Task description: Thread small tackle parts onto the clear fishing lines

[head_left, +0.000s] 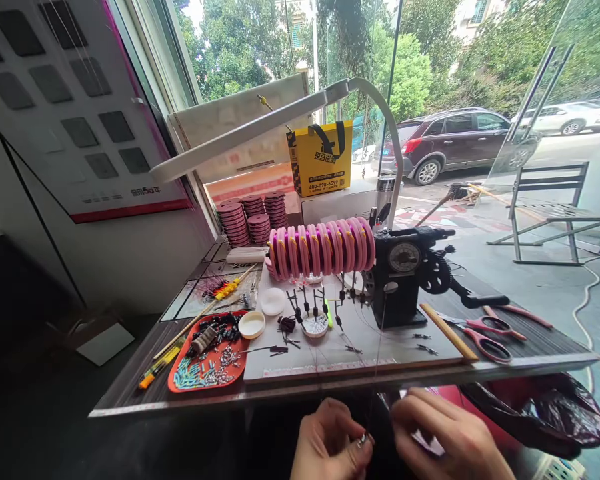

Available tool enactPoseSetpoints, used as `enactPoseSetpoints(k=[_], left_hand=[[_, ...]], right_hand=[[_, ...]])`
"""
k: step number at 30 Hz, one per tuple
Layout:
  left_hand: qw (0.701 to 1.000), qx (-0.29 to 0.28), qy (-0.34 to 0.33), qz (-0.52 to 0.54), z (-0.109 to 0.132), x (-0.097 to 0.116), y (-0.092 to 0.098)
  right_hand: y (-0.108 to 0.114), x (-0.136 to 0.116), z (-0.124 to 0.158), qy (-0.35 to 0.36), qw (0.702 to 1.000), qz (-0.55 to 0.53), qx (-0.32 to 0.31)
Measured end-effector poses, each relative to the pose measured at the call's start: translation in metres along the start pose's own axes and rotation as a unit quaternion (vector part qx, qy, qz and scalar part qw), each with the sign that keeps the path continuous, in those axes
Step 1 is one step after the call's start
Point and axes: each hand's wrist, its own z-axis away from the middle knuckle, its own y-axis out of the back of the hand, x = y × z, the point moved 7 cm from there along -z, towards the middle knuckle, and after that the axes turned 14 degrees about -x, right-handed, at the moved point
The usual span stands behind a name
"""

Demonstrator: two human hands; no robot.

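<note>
Below the table's front edge, my left hand (333, 440) pinches a small shiny metal swivel (363, 440) between thumb and forefinger. A thin line (380, 340) runs down from above the board to that hand. Close by on the right is my right hand (443, 430), its fingers curled in and slightly blurred; what they hold is hidden. Above both hands, a row of pink foam spools (323, 248) sits on the shaft of a black hand-cranked winder (400, 280). Small black fittings hang on lines beneath the spools, over a white dish of small beads (315, 325).
An orange tray (209, 381) of small parts lies left, beside a cream lid (252, 325). Pink-handled scissors (490, 333) and a wooden strip (447, 332) lie right. Stacked spools (233, 225), a lamp arm (260, 130) and a yellow bag (325, 160) stand behind. A black bin bag (555, 413) hangs lower right.
</note>
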Motion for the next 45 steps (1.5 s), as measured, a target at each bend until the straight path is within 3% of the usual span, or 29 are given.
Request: enactPoseSetpoints(k=[3,6,10,15,20,26,32,38,42,45], left_hand=[[0.998,-0.009,-0.025,-0.059,-0.002,0.003,0.003],[0.997,-0.04,-0.012,-0.066,-0.002,0.003,0.002],[0.993,-0.071,0.036,-0.088,-0.003,0.004,-0.001],[0.991,-0.06,0.084,-0.089,-0.009,-0.002,-0.005],[0.99,-0.049,0.014,-0.132,-0.014,0.015,-0.008],[0.985,-0.095,0.135,-0.058,-0.012,0.005,-0.012],[0.99,-0.074,0.119,0.016,-0.01,0.008,-0.01],[0.99,-0.051,0.103,-0.078,0.015,0.043,0.018],[0.983,-0.024,0.121,-0.136,0.034,0.073,0.024],[0.976,-0.025,0.124,-0.176,0.035,0.086,0.017]], right_hand=[[0.023,-0.02,-0.01,0.098,0.973,0.191,0.088],[0.026,-0.029,-0.023,0.13,0.954,0.259,0.075],[0.024,-0.032,-0.028,0.13,0.952,0.269,0.066],[0.023,-0.032,-0.026,0.135,0.954,0.259,0.063],[0.028,-0.034,-0.025,0.167,0.953,0.231,0.105],[0.028,-0.038,-0.028,0.181,0.952,0.219,0.113],[0.025,-0.034,-0.027,0.176,0.958,0.203,0.097],[-0.021,-0.03,-0.031,0.194,0.964,0.176,-0.047],[-0.058,-0.055,-0.047,0.231,0.949,0.213,0.029],[-0.095,-0.073,-0.077,0.247,0.938,0.239,0.04]])
